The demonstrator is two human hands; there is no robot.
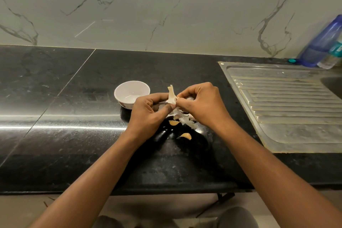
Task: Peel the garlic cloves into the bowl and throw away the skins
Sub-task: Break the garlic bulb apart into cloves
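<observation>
Here, both hands meet over the black counter [74, 89], just right of the white bowl [120, 101]. The left hand [148, 111] and right hand [201, 103] each pinch the garlic skin [171, 95] with curled fingertips. Its long axis stands nearly upright, tip pointing up and slightly left. Loose skins [185, 119] lie on the counter beneath the hands, and a tan piece [185, 135] lies nearer.

You had the bowl [129, 89] on the counter [74, 83], just left of your left hand [148, 114] | garlic skin [171, 96] was pinched between it and your right hand [201, 105], above the skin pile [186, 120] | drainboard [286, 109] lay well right | bottles [322, 42] stood behind it, against the wall [166, 15].
</observation>
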